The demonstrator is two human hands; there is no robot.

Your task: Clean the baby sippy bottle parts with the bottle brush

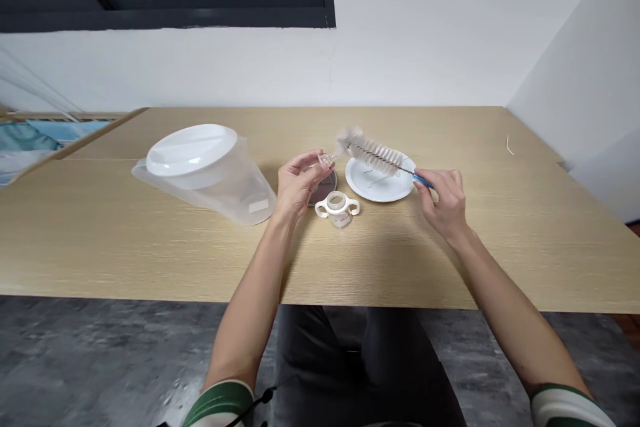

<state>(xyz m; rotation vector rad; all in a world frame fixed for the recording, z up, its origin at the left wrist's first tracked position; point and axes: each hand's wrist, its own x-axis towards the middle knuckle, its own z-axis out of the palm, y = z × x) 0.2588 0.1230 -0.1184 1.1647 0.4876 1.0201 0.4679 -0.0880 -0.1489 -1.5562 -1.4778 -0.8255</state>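
My left hand (299, 185) pinches a small clear bottle nipple (327, 159) between thumb and fingers. In my right hand (444, 203) is the blue handle of a bottle brush (376, 154) with white bristles. The brush points left over the plate, its tip close to the nipple; whether they touch I cannot tell. Below them, a small baby bottle (339, 217) with two white side handles stands open-topped on the table. A dark round disc (327, 188) lies partly hidden behind my left hand. The white plate (383, 195) holds a few thin wire-like pieces.
A translucent plastic pitcher (235, 183) with a white lid (193, 149) stands left of my left hand on the wooden table (150, 247). A thin pale strip (509, 145) lies at the far right. The white wall (425, 33) borders the table's back edge.
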